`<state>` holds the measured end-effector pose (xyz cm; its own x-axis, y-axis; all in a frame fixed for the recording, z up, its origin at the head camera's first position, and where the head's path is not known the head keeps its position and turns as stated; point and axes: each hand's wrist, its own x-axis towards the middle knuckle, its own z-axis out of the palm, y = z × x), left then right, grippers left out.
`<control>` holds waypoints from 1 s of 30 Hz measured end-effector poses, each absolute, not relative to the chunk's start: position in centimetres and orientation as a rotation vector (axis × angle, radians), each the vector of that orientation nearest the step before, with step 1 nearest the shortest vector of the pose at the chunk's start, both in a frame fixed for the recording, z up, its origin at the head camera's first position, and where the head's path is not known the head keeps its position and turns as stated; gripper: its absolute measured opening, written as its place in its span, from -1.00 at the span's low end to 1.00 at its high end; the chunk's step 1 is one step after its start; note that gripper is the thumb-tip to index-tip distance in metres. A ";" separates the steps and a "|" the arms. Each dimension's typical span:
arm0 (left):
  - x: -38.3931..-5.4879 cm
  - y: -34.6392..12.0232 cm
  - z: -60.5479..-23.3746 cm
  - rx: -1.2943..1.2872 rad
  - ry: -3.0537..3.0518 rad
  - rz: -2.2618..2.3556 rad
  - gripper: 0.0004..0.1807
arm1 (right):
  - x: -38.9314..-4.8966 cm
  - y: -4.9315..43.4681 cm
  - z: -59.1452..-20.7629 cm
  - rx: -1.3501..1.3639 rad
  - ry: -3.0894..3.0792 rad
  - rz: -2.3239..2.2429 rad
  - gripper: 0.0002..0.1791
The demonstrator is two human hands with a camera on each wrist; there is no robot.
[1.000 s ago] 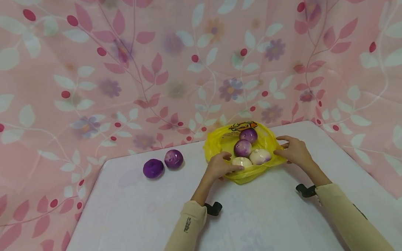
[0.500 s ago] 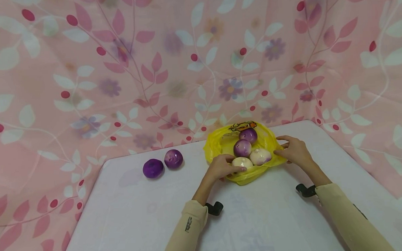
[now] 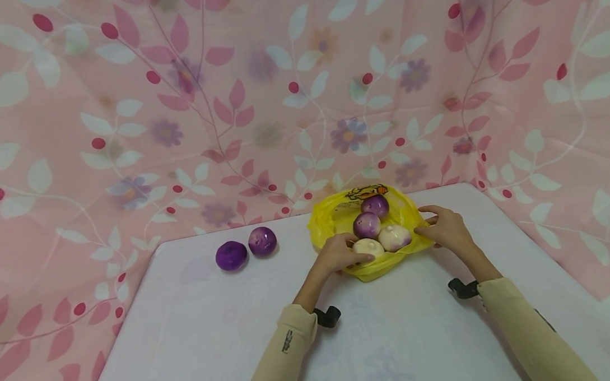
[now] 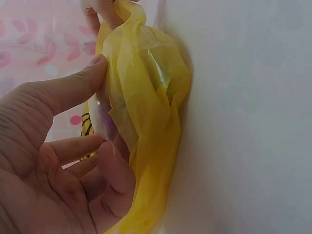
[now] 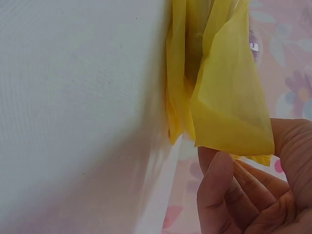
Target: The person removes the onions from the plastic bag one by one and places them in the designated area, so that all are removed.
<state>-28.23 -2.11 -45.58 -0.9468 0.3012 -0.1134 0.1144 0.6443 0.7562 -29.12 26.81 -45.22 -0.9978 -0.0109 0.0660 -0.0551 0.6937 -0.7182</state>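
Note:
In the head view, a yellow plastic bag (image 3: 383, 264) lies with its mouth spread, holding several purple-and-white turnips. My left hand (image 3: 332, 255) curls round the near whitish turnip (image 3: 368, 247), thumb in front and fingers behind, at the bag's near left side. Beside it sits another whitish turnip (image 3: 394, 238); two purpler ones, a middle turnip (image 3: 367, 226) and a far turnip (image 3: 375, 207), lie behind. My right hand (image 3: 447, 230) pinches the bag's right edge between thumb and fingers. The left wrist view shows yellow plastic (image 4: 151, 122) covering much of the gripped turnip.
Two loose turnips, a dark purple turnip (image 3: 231, 256) and a paler turnip (image 3: 262, 242), stand left of the bag on the white-covered table (image 3: 199, 340). A pink floral curtain (image 3: 261, 102) hangs behind the table's back edge.
My left hand has shifted slightly right, its fingers moving in behind the near whitish turnip, which has edged a little to the right. The right hand keeps its place on the bag.

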 end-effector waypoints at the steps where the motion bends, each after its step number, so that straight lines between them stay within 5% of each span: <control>1: -28.2 -2.1 -45.6 0.332 2.630 1.190 -0.34 | -29.1 26.8 -45.2 0.054 -2.840 1.206 -0.30; 30: -28.2 -4.2 -42.5 0.265 2.548 1.507 -0.26 | -29.0 26.8 -45.1 0.057 -2.846 1.229 -0.29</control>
<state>-28.20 -4.16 -42.54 -0.9700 0.2371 -0.0546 0.0663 0.4736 0.8783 -28.98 26.76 -45.09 -0.9985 -0.0173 0.0521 -0.0498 0.6852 -0.7267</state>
